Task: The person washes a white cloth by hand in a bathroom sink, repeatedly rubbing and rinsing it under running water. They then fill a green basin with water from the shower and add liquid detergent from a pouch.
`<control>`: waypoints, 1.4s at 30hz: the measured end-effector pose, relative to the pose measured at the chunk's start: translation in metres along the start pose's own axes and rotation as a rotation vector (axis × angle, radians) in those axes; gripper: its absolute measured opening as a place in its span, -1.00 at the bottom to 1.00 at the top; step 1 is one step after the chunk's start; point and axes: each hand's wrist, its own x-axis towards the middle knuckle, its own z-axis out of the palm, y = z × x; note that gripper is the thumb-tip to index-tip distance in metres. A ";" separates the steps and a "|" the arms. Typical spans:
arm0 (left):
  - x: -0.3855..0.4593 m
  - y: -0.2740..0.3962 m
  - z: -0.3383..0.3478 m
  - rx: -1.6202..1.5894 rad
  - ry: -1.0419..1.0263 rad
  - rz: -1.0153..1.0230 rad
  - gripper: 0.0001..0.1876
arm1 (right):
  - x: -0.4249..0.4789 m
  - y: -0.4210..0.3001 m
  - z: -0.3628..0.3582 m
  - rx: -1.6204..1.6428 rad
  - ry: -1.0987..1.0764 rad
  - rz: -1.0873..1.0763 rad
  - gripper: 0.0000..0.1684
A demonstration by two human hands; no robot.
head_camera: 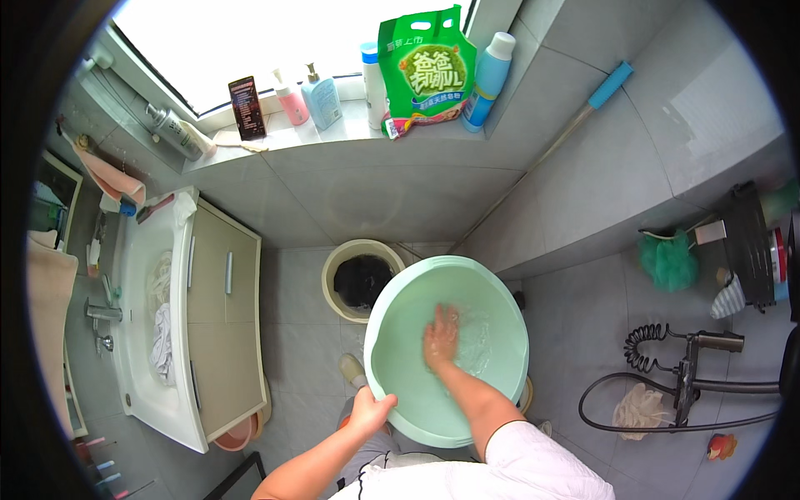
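A large pale green plastic basin (400, 375) is tilted in front of me, with some water (478, 350) splashing on its inner right side. My left hand (370, 411) grips the basin's rim at the lower left, thumb over the edge. Inside the basin my right hand (444, 337) is blurred by motion, fingers spread and pointing away from me. It holds nothing that I can see. Just beyond the basin's left side stands a cream bucket (329, 281) with dark wet cloth (362, 281) in it.
At left, a washbasin cabinet (225, 337) holds white cloth (162, 344) in its sink. A green detergent bag (431, 75) and several bottles line the windowsill (325, 134). A blue-handled pole (562, 134) leans against the wall. Shower fittings (687, 375) project at right.
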 end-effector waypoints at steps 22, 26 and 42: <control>0.248 -0.110 -0.067 -0.492 0.007 -0.417 -0.59 | 0.018 -0.009 -0.027 -0.162 -0.566 -0.710 -0.56; 0.329 -0.133 -0.098 -0.712 -0.139 -0.604 -0.59 | 0.078 -0.028 0.035 -0.162 -0.473 -0.758 -0.56; 0.386 -0.206 -0.124 -1.295 -0.184 -0.576 -0.22 | 0.206 -0.197 0.212 -0.769 -1.046 -1.211 -0.51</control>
